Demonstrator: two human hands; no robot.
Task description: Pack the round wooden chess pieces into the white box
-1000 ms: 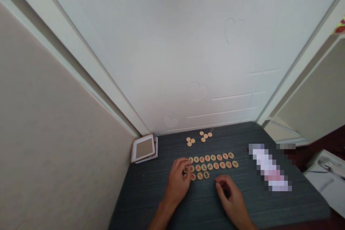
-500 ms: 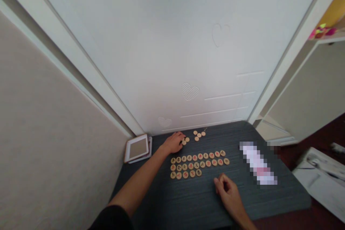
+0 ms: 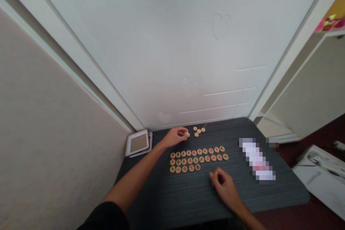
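At the back of the dark table point(image 3: 161, 194), my left hand point(image 3: 175, 137) has its thumb and fingers closed around Chinese chess pieces point(image 3: 188, 135); one pale round edge shows at the fingertips, and how many are held is hidden. Just right of it lies a small group of blank-side-up Chinese chess pieces point(image 3: 198, 131). Nearer to me, round wooden pieces with red or black characters point(image 3: 195, 160) lie in three rows, the front one shorter. My right hand point(image 3: 225, 187) rests below the rows' right end, fingers curled against the thumb; its palm is hidden.
Two stacked frame-like trays point(image 3: 138, 142) lie at the table's back left corner. A blurred-out pale long item point(image 3: 257, 160) lies on the right. A white panel point(image 3: 151, 61) with embossed hearts rises behind the table. White furniture point(image 3: 323, 172) stands beyond the right edge.
My left hand has moved slightly right and closed over the loose pieces that lay beside its fingertips. My right hand stays curled, nearly in the same place. The view has shifted slightly.
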